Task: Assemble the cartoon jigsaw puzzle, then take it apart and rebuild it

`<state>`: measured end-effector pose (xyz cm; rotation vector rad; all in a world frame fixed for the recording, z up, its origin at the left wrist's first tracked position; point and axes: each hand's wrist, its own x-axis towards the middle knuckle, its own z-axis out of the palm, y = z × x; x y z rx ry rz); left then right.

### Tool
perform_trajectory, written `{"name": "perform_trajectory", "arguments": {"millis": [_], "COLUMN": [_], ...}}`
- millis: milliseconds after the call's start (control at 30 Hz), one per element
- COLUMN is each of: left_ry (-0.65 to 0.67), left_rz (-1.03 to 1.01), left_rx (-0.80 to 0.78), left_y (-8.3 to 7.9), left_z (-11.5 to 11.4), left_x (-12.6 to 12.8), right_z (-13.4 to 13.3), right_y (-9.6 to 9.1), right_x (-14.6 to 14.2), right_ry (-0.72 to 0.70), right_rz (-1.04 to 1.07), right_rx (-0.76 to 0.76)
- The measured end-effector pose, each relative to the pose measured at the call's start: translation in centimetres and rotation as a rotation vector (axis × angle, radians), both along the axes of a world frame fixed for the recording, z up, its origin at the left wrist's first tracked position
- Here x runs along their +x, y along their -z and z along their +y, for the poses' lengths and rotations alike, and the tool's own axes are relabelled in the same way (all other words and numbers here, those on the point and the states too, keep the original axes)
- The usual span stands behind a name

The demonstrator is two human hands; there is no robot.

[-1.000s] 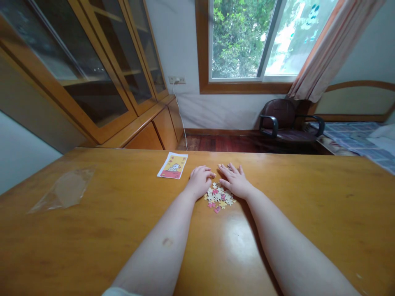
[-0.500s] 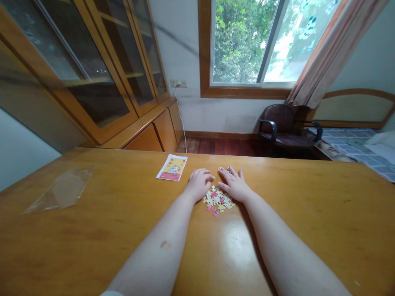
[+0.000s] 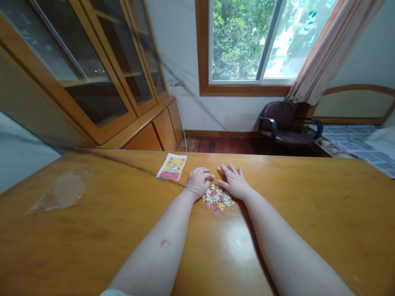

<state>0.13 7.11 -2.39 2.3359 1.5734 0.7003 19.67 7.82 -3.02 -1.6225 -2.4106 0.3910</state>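
Observation:
A small heap of jigsaw puzzle pieces (image 3: 218,197), white, yellow and pink, lies on the wooden table (image 3: 108,238). At its left edge rests my left hand (image 3: 199,182), fingers curled, with a small yellowish puzzle piece (image 3: 212,176) showing at the fingertips. My right hand (image 3: 235,182) lies palm down at the upper right of the heap, its fingers spread. Beside those fingertips a yellowish piece (image 3: 219,167) peeks out; whatever is under the palm is hidden. A picture card (image 3: 172,167) with a white cartoon animal on yellow and red lies left of my left hand.
A clear plastic bag (image 3: 63,190) lies flat on the table's left side. Beyond the far edge stand a glass-door cabinet (image 3: 135,111), a dark armchair (image 3: 279,123) and a bed (image 3: 358,142). A white cord (image 3: 181,117) hangs down the wall.
My right hand has shifted very slightly, baring a little less of the pieces beyond its fingers. My left hand and the heap look nearly the same; the view has tilted slightly.

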Motion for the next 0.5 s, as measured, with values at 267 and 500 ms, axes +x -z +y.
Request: {"name": "perform_trajectory", "arguments": {"millis": [267,500], "left_ry": [-0.001,-0.006], "left_rz": [-0.011,-0.022], "left_rx": [0.012,0.020], "left_y": [-0.10,-0.15], "left_z": [-0.18,-0.13], "left_x": [0.41,0.50], "right_z": [0.09,0.31], "right_y": [0.51,0.64], "right_x": [-0.57,-0.40], "right_ry": [-0.041,0.086], "right_rz": [-0.032,0.033], "right_rx": [0.028,0.082]}}
